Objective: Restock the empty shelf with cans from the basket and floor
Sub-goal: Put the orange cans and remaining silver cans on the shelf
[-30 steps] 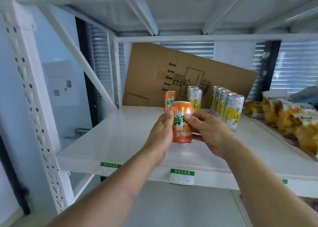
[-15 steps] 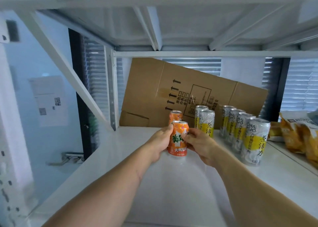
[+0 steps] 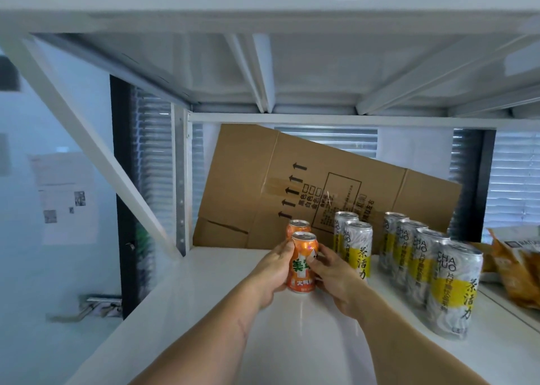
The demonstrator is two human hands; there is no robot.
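Left hand [image 3: 270, 270] and right hand [image 3: 336, 279] both wrap the short orange drink can [image 3: 302, 263], upright and seemingly resting on the white metal shelf [image 3: 204, 311]. It stands just before a second orange can [image 3: 298, 227], left of the tall silver-yellow cans [image 3: 358, 250].

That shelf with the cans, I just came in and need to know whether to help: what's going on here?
A person is stocking the white shelf. Both hands, left hand and right hand, hold an orange can upright, its base at the shelf surface, right in front of another orange can. To the right stand two rows of tall silver and yellow cans, with a flattened cardboard box leaning at the back.
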